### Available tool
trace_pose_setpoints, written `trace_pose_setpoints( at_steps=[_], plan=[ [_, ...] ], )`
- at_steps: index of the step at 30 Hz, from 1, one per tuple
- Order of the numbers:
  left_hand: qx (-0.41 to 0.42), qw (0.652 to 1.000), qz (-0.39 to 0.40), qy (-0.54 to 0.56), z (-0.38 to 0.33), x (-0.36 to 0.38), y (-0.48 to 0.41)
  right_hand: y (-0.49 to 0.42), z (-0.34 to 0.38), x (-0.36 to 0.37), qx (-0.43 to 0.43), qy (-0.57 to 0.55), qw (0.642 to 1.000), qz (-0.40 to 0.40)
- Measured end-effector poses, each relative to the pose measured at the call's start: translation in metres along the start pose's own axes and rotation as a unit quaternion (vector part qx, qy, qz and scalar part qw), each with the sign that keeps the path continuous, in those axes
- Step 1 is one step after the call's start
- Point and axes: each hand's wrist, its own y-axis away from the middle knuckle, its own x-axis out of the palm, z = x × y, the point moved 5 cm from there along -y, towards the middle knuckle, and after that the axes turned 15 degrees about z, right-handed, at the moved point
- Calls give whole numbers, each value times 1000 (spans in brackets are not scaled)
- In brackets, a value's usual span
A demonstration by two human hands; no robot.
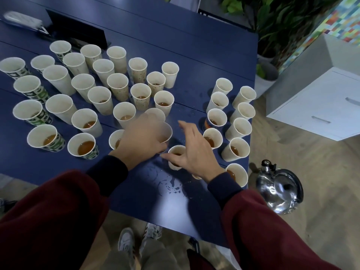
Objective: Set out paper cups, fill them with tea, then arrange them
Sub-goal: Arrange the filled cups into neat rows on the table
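Many paper cups stand on a dark blue table (194, 61), most with brown tea at the bottom. A large cluster (101, 98) fills the left and middle; two short rows (233, 121) run along the right edge. My left hand (142, 141) is wrapped around a blurred cup (165, 131) near the table's middle front. My right hand (194, 151) is spread with fingers apart over a small cup of tea (176, 151), the fingertips touching its rim; whether it grips the cup is unclear.
Spilled drops and wet rings (169, 184) mark the table in front of me. A shiny metal kettle (280, 190) sits on the floor at the right. A white cabinet (321, 106) and plants (272, 26) stand beyond the table's right edge. A black divider (78, 30) stands at the back left.
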Motion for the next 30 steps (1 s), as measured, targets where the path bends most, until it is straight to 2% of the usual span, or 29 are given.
trace_pose_setpoints(
  at_steps=[6,12,15,18,23,30],
  plan=[
    [58,997,13,46,-29,-27,-8,-24,27,-28,-36,15,999,0],
    [103,981,88,141,-28,-39,-22,-35,10,-40,-19,35,999,-17],
    [84,977,70,181,-17,-36,-32,-40,-7,-41,13,43,999,-28],
    [25,994,35,102,4,-28,-47,-45,-24,-38,57,46,997,-17],
    [-3,997,77,-32,25,-5,-67,-55,-42,-23,115,62,990,50],
    [8,992,103,-73,35,6,-90,-69,-49,-7,177,56,979,85]
  ],
)
